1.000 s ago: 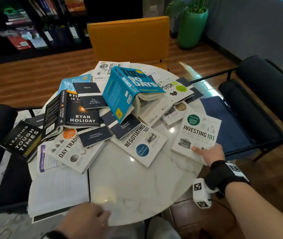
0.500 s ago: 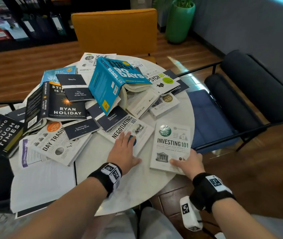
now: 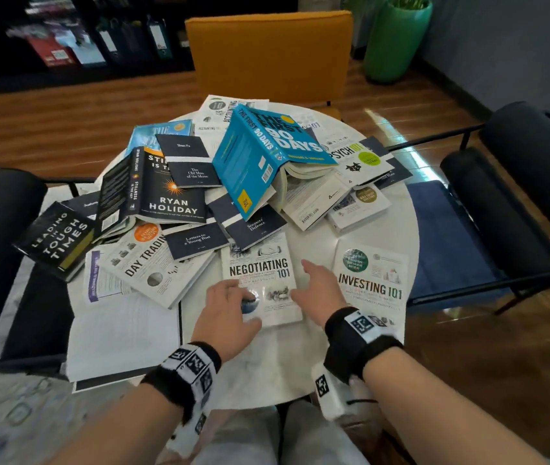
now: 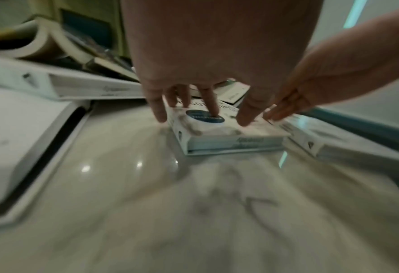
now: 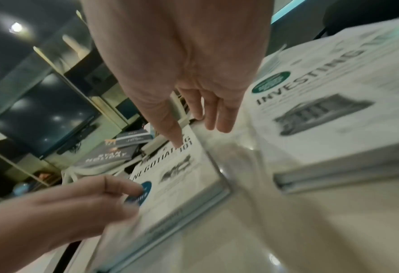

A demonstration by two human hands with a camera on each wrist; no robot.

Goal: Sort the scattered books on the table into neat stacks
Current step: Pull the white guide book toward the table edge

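Head view: round white marble desk [image 3: 277, 360] covered with scattered books. Left hand [image 3: 230, 310] lies on the near left part of the Negotiating 101 book [image 3: 260, 273], fingers spread and fairly straight, pressing the cover, not curled round it. Right hand [image 3: 320, 293] sits at that book's right edge, fingers straight and close together, between it and the Investing 101 book [image 3: 372, 280], which lies flat just to the right, near the desk edge. Behind them a heap: Day Trading book [image 3: 146, 263], Ryan Holiday book [image 3: 169, 193], blue First 90 Days book [image 3: 263, 152] lying open face down, Psych 101 book [image 3: 357, 159], Leading in Tough Times book [image 3: 55, 239] hanging over the left edge. Orange chair [image 3: 266, 55] beyond the desk, green planter [image 3: 397, 38] far right.

Left wrist view: left hand [image 4: 207, 61] with fingers [image 4: 211, 103] apart, tips down on the Negotiating 101 book [image 4: 226, 133], one on its blue circle. Right hand [image 4: 322, 81] comes in from the right, fingertips at the book's far right edge. Image blurred.

Right wrist view: right hand [image 5: 189, 70] open, fingers extended, thumb tip touching the Negotiating 101 book [image 5: 182, 184] cover; whether the other fingers touch anything, cannot tell. Left hand [image 5: 72, 208] has a finger on the blue circle. Investing 101 book [image 5: 329, 114] flat at right, apart from the first book.
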